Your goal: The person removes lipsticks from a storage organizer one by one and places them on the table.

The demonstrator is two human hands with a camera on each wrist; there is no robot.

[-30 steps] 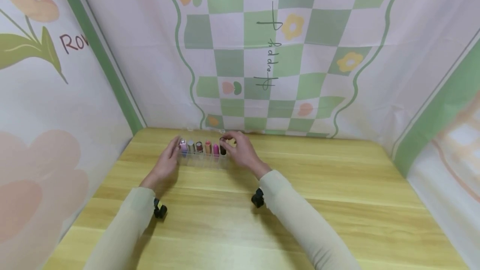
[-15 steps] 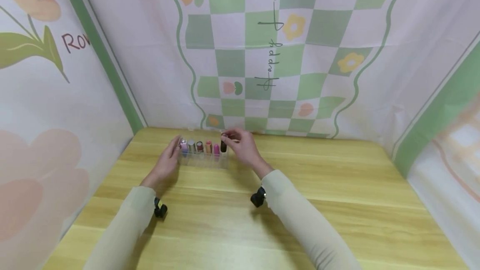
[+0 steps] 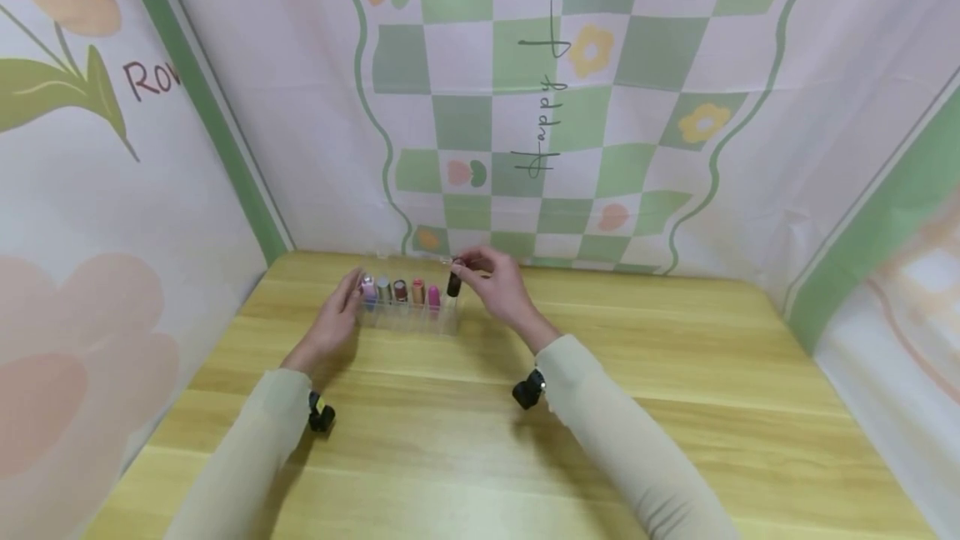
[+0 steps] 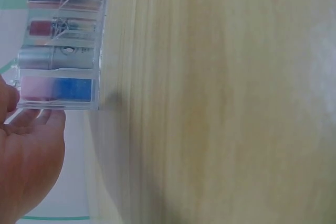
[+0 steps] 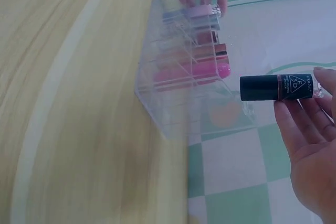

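A clear plastic lipstick organizer [image 3: 411,322] stands on the table with several lipsticks upright in its slots. My left hand [image 3: 331,319] holds its left end, thumb and fingers on either side of the corner. Beside that hand sits a pink-and-blue tube [image 4: 58,88], then a silver tube [image 4: 55,57]. A bright pink lipstick [image 5: 194,73] is nearest the right-end slot, which stands vacant. Between thumb and fingertips my right hand [image 3: 498,283] pinches a black lipstick [image 5: 275,87] with white lettering. In the right wrist view that lipstick is out of the organizer, just clear of its top.
The wooden table [image 3: 420,448] stretches toward me and to the right. Close behind the organizer hangs a green-and-white checked curtain [image 3: 465,123], with a printed white curtain [image 3: 67,215] along the left side.
My right hand has drawn the black lipstick up out of the right-end slot, moving up and slightly right, and the lipstick now tilts. My left hand stays at the organizer.
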